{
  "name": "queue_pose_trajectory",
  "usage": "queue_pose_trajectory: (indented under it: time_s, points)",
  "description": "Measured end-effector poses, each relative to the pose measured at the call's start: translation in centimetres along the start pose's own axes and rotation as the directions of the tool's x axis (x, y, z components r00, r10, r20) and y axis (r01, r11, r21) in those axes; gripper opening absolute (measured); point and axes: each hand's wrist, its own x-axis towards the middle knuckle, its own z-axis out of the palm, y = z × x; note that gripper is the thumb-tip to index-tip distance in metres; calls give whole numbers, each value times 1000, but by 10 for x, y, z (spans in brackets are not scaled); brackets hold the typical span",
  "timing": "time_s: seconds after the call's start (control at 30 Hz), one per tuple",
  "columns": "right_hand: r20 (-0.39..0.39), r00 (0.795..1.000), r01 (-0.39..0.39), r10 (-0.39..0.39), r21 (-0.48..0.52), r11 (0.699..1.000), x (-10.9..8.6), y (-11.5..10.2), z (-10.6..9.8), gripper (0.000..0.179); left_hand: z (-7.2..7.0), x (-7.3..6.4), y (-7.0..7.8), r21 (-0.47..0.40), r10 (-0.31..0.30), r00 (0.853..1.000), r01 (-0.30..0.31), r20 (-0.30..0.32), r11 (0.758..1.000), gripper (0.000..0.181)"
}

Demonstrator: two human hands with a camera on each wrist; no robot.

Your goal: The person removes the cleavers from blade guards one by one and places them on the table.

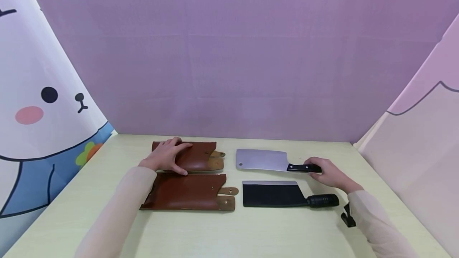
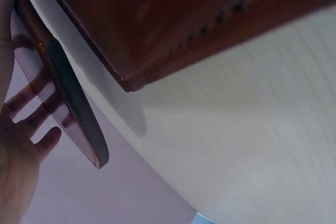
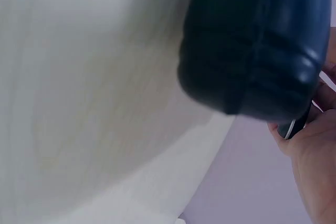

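Observation:
My left hand (image 1: 165,155) reaches over the far brown leather sheath (image 1: 197,156), fingers spread above its glossy face and thumb at its near edge. In the left wrist view the fingers (image 2: 31,142) mirror in that face; whether all touch is unclear. The near leather sheath (image 1: 186,192) lies just below. My right hand (image 1: 328,172) pinches the black riveted handle (image 1: 301,168) of the silver-bladed cleaver (image 1: 261,159). A black-bladed cleaver (image 1: 274,194) lies nearer, its handle (image 3: 257,45) large in the right wrist view.
Everything lies on a pale wood-grain table (image 1: 201,232). A purple cloth backdrop (image 1: 233,71) rises behind it, with cartoon-printed panels (image 1: 39,142) at the sides. A small black strap (image 1: 348,216) shows by the right sleeve (image 1: 373,218).

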Motion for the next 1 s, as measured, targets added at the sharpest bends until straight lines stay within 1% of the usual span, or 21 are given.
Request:
queue_pose_trajectory:
  time_s: [0.27, 0.4, 0.53, 0.8, 1.0]
  points:
    - [8, 1000, -25, 25, -3, 1000, -4, 4, -3, 24, 2, 5, 3, 11, 3, 1000, -3, -5, 1000, 98]
    - [14, 999, -35, 35, -8, 999, -5, 5, -4, 24, 4, 7, 4, -5, 4, 1000, -4, -7, 1000, 98]
    - [18, 999, -39, 39, -7, 999, -6, 7, -5, 24, 5, 9, 5, -2, 2, 1000, -2, -11, 1000, 98]
    - [2, 1000, -6, 5, 10, 1000, -7, 8, -4, 25, 9, 13, 6, -3, -1, 1000, 1, -7, 1000, 97]
    - [-4, 1000, 11, -10, 17, 1000, -7, 10, -3, 25, 12, 16, 5, 2, 10, 1000, -10, -4, 1000, 97]
